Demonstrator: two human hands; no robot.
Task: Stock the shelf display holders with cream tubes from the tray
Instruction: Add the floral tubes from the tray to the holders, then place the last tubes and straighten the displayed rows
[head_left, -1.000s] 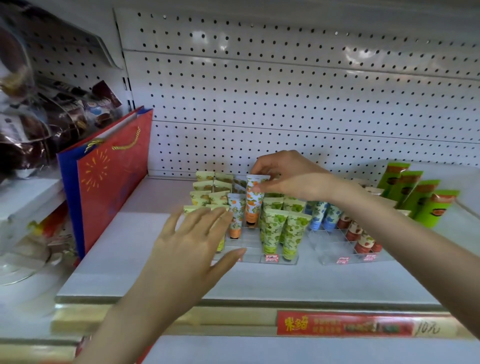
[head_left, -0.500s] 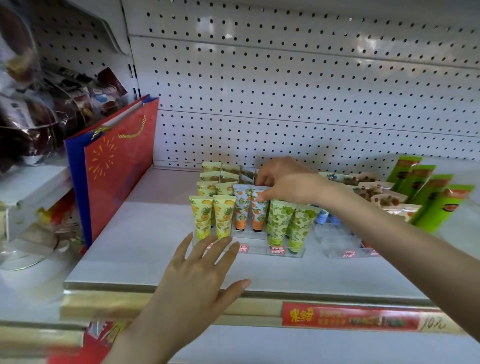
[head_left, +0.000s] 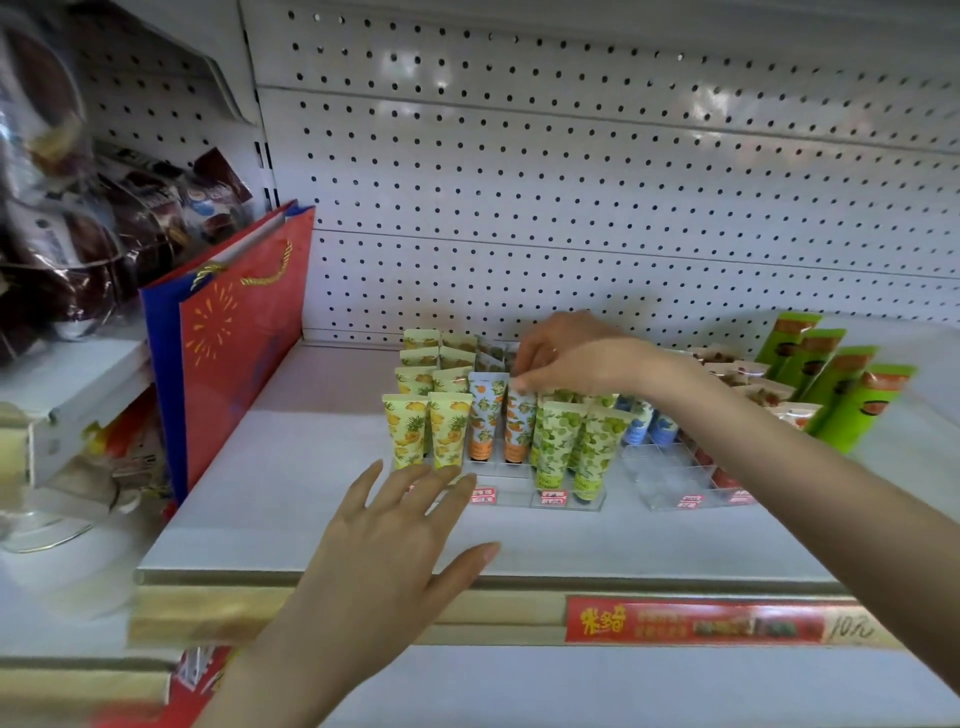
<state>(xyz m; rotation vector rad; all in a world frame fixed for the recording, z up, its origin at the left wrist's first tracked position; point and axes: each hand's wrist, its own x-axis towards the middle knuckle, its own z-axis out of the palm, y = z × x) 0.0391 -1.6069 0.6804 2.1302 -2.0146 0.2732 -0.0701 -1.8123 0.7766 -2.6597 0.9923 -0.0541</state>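
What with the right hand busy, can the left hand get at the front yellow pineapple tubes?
Probably yes: the left hand, open, sits right before the front yellow pineapple tubes, nothing between.

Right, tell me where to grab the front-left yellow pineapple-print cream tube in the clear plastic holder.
Pinch the yellow pineapple-print tube at its flat crimped top, coming straight down from above. It stands upright in the clear holder; a matching tube crowds its right side and more stand behind, so the top is freest.
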